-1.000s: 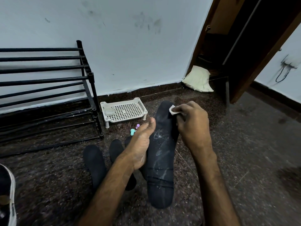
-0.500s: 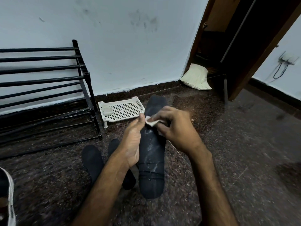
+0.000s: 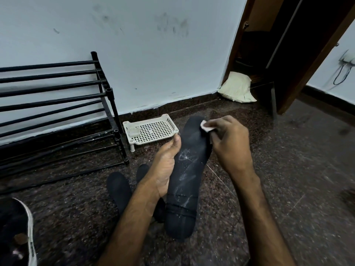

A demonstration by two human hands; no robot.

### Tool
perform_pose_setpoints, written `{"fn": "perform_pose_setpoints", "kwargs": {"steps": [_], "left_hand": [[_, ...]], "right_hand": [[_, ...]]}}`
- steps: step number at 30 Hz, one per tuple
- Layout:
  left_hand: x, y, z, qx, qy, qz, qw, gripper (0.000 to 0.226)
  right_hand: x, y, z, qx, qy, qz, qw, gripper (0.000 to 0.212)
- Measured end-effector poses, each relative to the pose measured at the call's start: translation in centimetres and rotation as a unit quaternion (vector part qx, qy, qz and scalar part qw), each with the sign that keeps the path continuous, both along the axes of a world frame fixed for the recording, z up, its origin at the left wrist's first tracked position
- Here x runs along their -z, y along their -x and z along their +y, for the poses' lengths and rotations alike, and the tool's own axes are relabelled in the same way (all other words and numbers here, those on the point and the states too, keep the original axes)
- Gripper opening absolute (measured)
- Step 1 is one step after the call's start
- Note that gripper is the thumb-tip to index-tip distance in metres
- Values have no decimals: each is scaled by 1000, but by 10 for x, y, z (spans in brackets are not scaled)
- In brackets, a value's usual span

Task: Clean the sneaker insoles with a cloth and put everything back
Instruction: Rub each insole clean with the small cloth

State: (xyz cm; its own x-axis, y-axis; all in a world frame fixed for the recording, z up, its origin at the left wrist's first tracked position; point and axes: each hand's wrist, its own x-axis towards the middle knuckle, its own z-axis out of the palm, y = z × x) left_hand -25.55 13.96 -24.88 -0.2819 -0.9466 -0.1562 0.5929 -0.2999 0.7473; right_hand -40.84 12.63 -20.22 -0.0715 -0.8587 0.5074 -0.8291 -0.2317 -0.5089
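- Nearest, at the lower left corner, part of a sneaker [image 3: 19,227] with a pale rim sits on the dark speckled floor [image 3: 288,189].
- Just beyond it, 2 loose insoles [image 3: 119,189] lie flat on the floor, partly hidden by the left forearm.
- Beside them, the held insole [image 3: 184,179] points its heel at the person and its toe away. Its long axis runs near to far and leans slightly right.
- The left hand [image 3: 165,166] grips this insole's left edge about mid-length, with the thumb along the rim and the fingers hidden beneath.
- The right hand [image 3: 228,143] pinches a small white cloth [image 3: 206,126] against the toe end, at its right side.
- White smears at mid-length and by the heel lie on the person's side of the cloth. The next wipe therefore probably pulls back along the long axis, the right hand working while the left braces.
- Farther off stand a white perforated tray [image 3: 153,129], a black shoe rack [image 3: 107,93] against the wall, and a pale bag [image 3: 237,87] by the wooden door [image 3: 307,54].
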Motion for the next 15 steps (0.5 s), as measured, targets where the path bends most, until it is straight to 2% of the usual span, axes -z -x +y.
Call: {"fn": "perform_pose_setpoints", "kwargs": {"steps": [1, 3, 5, 7, 8, 10, 12, 14, 15], "left_hand": [[0, 2, 1, 8, -3, 1, 1000, 39], [-1, 5, 3, 9, 0, 12, 1000, 37], [-2, 7, 3, -4, 4, 36, 999, 36], [-2, 4, 1, -23, 1, 51, 998, 35], [-1, 3, 0, -30, -3, 48, 998, 35], [1, 3, -1, -23, -5, 35, 999, 37], [1, 5, 1, -4, -2, 29, 1000, 39], [0, 8, 3, 10, 3, 34, 999, 41], [-1, 9, 3, 7, 3, 42, 999, 40]], "right_hand": [[-1, -1, -2, 34, 33, -4, 999, 21], [-3, -9, -3, 31, 60, -1, 998, 22], [-5, -18, 1, -50, 18, 23, 998, 22], [-6, -21, 7, -137, -65, 35, 988, 20], [-5, -19, 7, -144, -92, 39, 984, 20], [-4, -10, 2, -73, -78, 45, 993, 22], [-4, -4, -3, 23, -4, 48, 999, 24], [-4, -7, -4, 44, 42, 42, 997, 23], [-5, -9, -3, 17, 34, 39, 999, 22]]}}
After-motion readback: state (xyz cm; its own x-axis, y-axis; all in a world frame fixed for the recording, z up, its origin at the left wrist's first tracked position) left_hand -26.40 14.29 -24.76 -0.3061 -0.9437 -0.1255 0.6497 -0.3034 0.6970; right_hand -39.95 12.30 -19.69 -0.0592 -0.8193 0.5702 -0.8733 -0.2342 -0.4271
